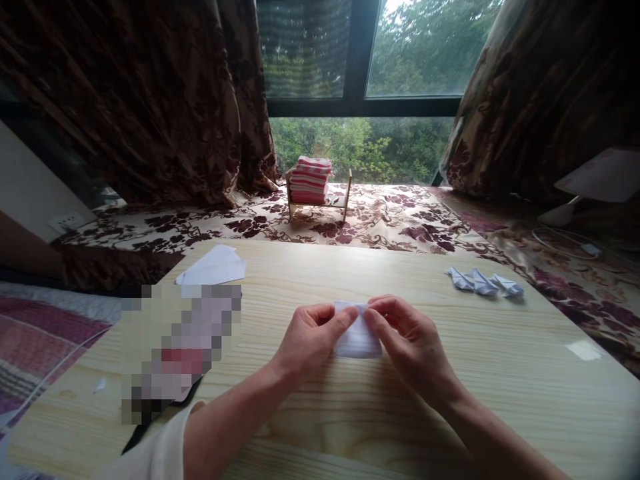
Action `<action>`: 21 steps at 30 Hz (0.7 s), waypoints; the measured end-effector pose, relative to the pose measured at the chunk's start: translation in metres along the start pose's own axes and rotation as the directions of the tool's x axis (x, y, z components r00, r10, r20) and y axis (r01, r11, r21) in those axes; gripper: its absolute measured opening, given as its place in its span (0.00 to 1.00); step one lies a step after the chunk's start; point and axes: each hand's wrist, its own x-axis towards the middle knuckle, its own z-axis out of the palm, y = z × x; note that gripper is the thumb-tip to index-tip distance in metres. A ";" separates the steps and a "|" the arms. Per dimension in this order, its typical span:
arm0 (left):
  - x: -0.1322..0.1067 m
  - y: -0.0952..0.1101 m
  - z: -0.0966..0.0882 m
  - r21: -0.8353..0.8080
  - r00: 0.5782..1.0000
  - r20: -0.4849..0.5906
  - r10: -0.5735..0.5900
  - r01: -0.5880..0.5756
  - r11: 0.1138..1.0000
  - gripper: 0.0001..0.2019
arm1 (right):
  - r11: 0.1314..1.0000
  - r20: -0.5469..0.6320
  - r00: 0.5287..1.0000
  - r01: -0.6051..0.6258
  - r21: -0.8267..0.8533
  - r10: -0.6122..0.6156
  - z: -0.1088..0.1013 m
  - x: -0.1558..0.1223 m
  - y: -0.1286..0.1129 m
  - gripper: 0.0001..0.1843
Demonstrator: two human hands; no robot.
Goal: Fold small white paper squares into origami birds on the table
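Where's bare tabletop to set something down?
Bare tabletop lies between the right hand and three folded papers, and along the far edge from those to the white sheet. That sheet and a pixelated item crowd the left.

A: Centre of table (pixel 320 267)?
B: Held paper (pixel 357 341), between the two hands (pixel 311 337).
A: Left?
B: Paper sheet (pixel 215 265) at far edge; blurred-out item (pixel 183 353) just in front of it.
A: Right?
B: Three folded papers (pixel 484 283) in a row, toward far edge.
A: Behind?
B: Ledge (pixel 240 227). Rack (pixel 317 205) on it, cloth stack (pixel 310 183) on rack's left part. Window (pixel 305 53) behind, curtains (pixel 190 100) both sides.
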 end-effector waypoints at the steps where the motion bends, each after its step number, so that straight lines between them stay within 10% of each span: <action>1: 0.001 0.001 -0.001 -0.008 1.000 -0.001 0.004 -0.004 1.000 0.20 | 1.000 0.003 1.000 0.009 -0.011 -0.009 0.000 0.000 0.000 0.10; 21: 0.004 0.006 -0.002 -0.083 1.000 -0.009 -0.026 0.025 0.996 0.14 | 0.994 0.010 1.000 0.003 -0.109 -0.002 0.000 -0.003 -0.002 0.10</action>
